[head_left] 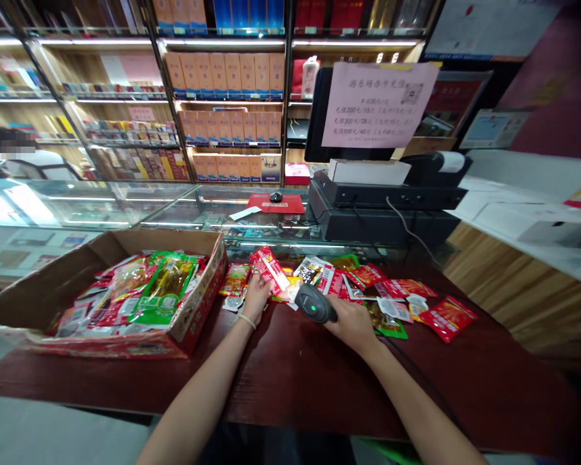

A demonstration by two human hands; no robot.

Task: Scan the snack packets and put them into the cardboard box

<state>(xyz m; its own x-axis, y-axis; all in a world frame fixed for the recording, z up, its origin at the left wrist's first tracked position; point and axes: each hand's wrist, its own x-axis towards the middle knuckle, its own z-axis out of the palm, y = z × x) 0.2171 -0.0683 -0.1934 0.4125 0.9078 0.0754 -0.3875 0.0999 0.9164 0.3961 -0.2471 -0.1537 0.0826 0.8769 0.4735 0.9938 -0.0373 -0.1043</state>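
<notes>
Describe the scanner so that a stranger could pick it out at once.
Start at the dark reddish-brown counter and find the brightly coloured packets strewn along its far side. In front of them, the right hand grips the scanner. Unlike the flat, shiny packets around it, it is dark, with a bulky rounded head bearing a small green light.

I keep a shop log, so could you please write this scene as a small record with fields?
left hand: holds a red snack packet
right hand: grips a black handheld barcode scanner, green light showing
cardboard box: open, at left, holding piled snack packets
dark red tabletop: loose packets lie near the hands and toward the right
monitor: carries a pale printed sign
</notes>
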